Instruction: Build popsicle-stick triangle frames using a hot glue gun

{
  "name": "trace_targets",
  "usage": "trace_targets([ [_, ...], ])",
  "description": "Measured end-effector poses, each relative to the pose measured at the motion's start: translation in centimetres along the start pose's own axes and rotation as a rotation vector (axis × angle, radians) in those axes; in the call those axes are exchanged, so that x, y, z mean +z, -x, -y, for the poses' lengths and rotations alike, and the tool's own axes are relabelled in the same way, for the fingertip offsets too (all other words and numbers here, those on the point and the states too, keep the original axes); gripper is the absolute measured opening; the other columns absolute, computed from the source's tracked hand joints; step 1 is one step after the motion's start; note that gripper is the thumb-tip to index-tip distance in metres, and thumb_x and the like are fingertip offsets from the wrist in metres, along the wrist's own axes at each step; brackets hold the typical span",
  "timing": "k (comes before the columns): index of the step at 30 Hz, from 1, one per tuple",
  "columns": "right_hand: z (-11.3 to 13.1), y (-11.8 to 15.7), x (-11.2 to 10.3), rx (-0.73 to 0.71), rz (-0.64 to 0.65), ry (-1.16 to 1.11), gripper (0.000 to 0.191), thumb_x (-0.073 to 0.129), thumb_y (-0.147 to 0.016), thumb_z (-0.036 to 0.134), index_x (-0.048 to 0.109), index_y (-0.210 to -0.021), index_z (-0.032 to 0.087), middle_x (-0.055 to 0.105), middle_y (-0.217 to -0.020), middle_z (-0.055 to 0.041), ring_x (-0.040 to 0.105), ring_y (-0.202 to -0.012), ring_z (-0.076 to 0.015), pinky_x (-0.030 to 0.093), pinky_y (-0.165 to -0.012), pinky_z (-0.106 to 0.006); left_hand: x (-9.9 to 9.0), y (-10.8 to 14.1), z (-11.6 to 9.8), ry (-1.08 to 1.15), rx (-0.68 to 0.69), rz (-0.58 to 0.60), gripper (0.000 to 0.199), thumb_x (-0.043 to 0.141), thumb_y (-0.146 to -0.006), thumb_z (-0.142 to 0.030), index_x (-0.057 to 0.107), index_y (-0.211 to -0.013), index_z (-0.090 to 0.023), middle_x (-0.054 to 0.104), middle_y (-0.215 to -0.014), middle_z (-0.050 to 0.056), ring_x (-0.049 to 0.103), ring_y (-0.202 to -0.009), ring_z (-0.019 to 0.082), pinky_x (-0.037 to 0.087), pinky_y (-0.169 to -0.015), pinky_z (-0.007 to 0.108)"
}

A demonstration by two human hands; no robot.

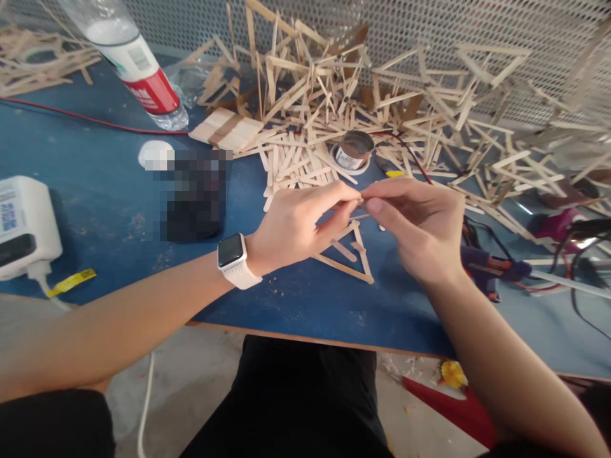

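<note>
My left hand (305,219), with a smartwatch (231,250) on its wrist, pinches with thumb and forefinger at the middle of the view. Fingertip to fingertip with it, my right hand (420,219) is closed in a pinch too. Whatever the two hold between them is too small and covered to name. Under the hands, a triangle of wooden craft sticks (363,257) lies on the blue table (286,305), partly hidden by my left hand. Just beyond my fingers spreads a pile of loose craft sticks (293,159).
A blue glue gun (491,267) with cables lies at the right. Behind are a small open tin (354,149), a banded stick bundle (226,129), a water bottle (143,76) and many joined stick frames (305,83). A white box (28,222) stands left.
</note>
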State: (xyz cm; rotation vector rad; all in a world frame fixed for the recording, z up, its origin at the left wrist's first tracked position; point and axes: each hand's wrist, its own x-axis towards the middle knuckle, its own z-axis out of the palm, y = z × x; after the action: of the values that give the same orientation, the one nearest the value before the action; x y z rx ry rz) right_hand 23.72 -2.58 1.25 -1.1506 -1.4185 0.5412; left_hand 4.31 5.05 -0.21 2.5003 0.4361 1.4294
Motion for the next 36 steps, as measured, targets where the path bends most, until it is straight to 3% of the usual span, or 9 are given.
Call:
trace_targets([
  [7, -0.06, 0.18, 0.33, -0.040, -0.020, 0.026, 0.003, 0.086, -0.094, 0.030, 0.084, -0.096, 0.030, 0.083, -0.092, -0.0010, 0.076, -0.087, -0.0202, 0.063, -0.083, -0.039, -0.21, -0.46, -0.29, -0.031, 0.008, 0.000, 0.013, 0.067, -0.105, -0.014, 0.078, -0.106, -0.022, 0.084, -0.085, -0.001, 0.076, -0.064, 0.013, 0.055, -0.058, 0.027],
  [14, -0.07, 0.47, 0.28, -0.088, -0.025, 0.069, 0.002, 0.083, -0.097, 0.033, 0.084, -0.099, 0.032, 0.081, -0.095, -0.0023, 0.075, -0.091, -0.0236, 0.061, -0.087, -0.044, 0.15, -0.57, -0.13, -0.007, 0.039, -0.030, 0.011, 0.069, -0.103, -0.012, 0.079, -0.105, -0.014, 0.082, -0.078, 0.000, 0.077, -0.063, 0.013, 0.050, -0.052, 0.026],
  [26, 0.10, 0.50, 0.61, -0.161, -0.079, 0.187, 0.012, 0.082, -0.096, 0.021, 0.085, -0.097, 0.033, 0.082, -0.094, -0.0003, 0.076, -0.092, -0.0243, 0.062, -0.087, -0.046, 0.03, -0.41, -0.36, -0.031, -0.009, -0.010, 0.013, 0.068, -0.105, -0.014, 0.077, -0.108, -0.023, 0.085, -0.086, -0.001, 0.082, -0.070, 0.016, 0.056, -0.054, 0.029],
  [32, -0.10, 0.61, 0.31, -0.192, -0.026, 0.151, 0.018, 0.080, -0.094, 0.020, 0.086, -0.107, 0.030, 0.084, -0.104, -0.0026, 0.078, -0.098, -0.0244, 0.063, -0.090, -0.046, 0.17, -0.67, -0.32, 0.029, -0.035, -0.016, 0.015, 0.067, -0.105, -0.010, 0.076, -0.105, -0.021, 0.085, -0.086, -0.001, 0.083, -0.072, 0.015, 0.062, -0.062, 0.027],
  [36, -0.22, 0.64, 0.30, -0.193, -0.061, 0.176, 0.019, 0.080, -0.095, 0.019, 0.086, -0.105, 0.034, 0.084, -0.104, -0.0007, 0.078, -0.097, -0.0238, 0.064, -0.091, -0.045, 0.20, -0.76, -0.29, 0.055, -0.008, -0.044, 0.014, 0.068, -0.103, -0.009, 0.076, -0.105, -0.020, 0.084, -0.083, -0.002, 0.082, -0.070, 0.013, 0.063, -0.063, 0.025],
])
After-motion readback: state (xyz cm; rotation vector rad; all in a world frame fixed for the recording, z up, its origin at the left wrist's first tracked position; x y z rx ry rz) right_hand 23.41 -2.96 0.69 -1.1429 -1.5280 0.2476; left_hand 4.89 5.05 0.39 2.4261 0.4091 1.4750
